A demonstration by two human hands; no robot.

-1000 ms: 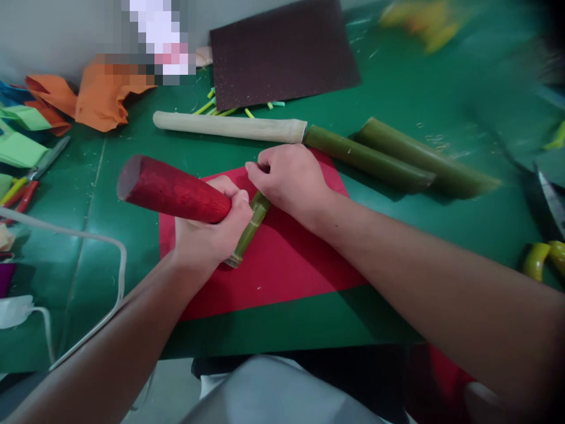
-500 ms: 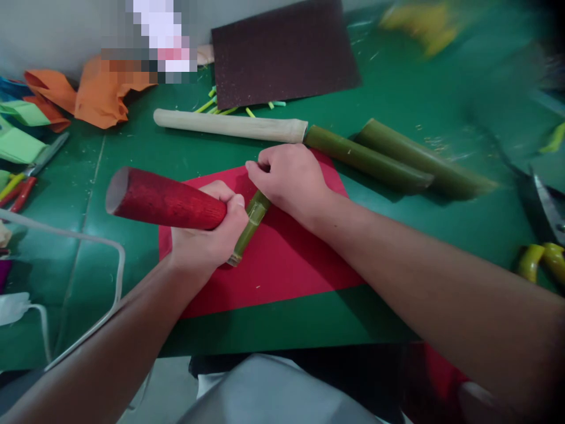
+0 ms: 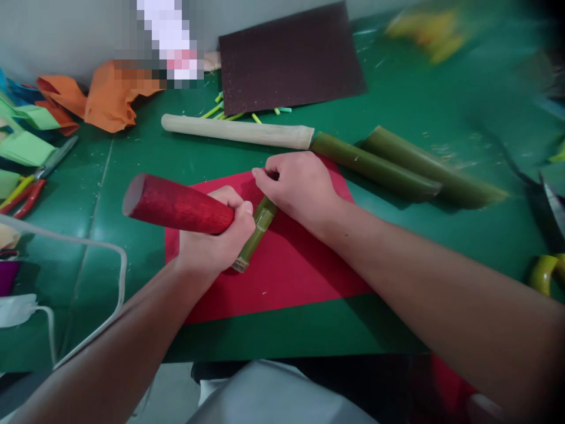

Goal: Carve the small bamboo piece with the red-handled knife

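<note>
My left hand (image 3: 217,238) is closed around a thick red cylinder (image 3: 176,203), streaked like painted wood, with a pale flat end tilted up toward the left. Beside that hand, a thin green bamboo piece (image 3: 259,229) lies slanted over a sheet of red paper (image 3: 286,277). My right hand (image 3: 302,182) is curled over the bamboo's upper end, thumb and fingers closed on it; the covered end is hidden. Just beyond my right hand lie a pale peeled bamboo stick (image 3: 238,131) and two green bamboo pieces with slanted ends (image 3: 375,168).
A dark brown sheet (image 3: 291,59) lies at the back of the green table (image 3: 141,147), near short yellow-green bits. Orange paper (image 3: 110,100), light green paper (image 3: 26,144) and red-handled scissors (image 3: 33,197) are at the left. A white cable (image 3: 121,265) runs by my left forearm. Yellow-handled scissors (image 3: 544,274) lie right.
The whole view has shifted slightly, so everything appears a little lower and to the right. Both hands keep their holds, and the red cylinder stays tilted beside the bamboo.
</note>
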